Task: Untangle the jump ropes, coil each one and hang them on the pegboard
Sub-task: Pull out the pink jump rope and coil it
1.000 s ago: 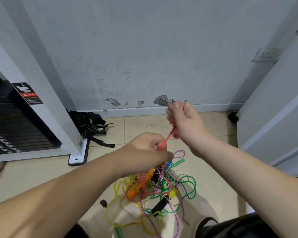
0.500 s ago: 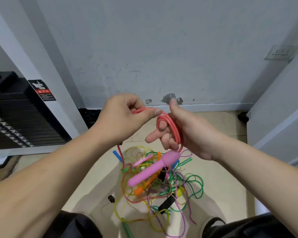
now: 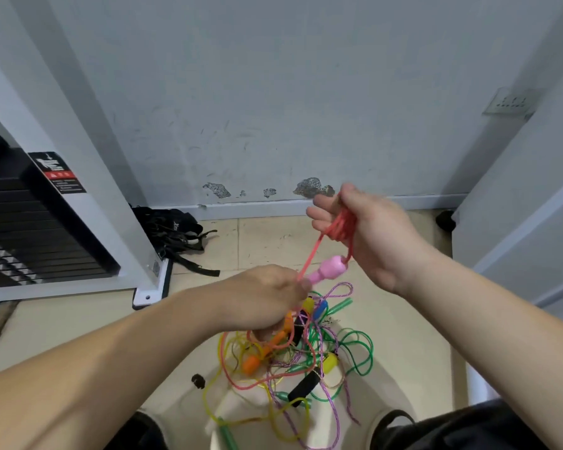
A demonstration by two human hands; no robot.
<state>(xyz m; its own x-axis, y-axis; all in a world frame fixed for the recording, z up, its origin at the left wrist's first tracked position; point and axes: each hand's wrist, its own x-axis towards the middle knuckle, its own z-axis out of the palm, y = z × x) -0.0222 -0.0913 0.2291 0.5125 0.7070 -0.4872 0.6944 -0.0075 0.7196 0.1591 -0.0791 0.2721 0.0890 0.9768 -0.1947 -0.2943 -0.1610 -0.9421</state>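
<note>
Above tiled floor [image 3: 267, 241], pink handle [image 3: 327, 269] diagonal (red cord [image 3: 310, 258] end upper-right).

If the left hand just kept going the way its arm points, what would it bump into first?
Most likely the pink handle dangling just past the knuckles of the left hand, then the right hand that holds the red rope coils. Depth is hard to judge from one view.

red rope [image 3: 340, 227], pink handle [image 3: 327, 269], green rope [image 3: 359, 349], yellow rope [image 3: 223, 345]
</note>
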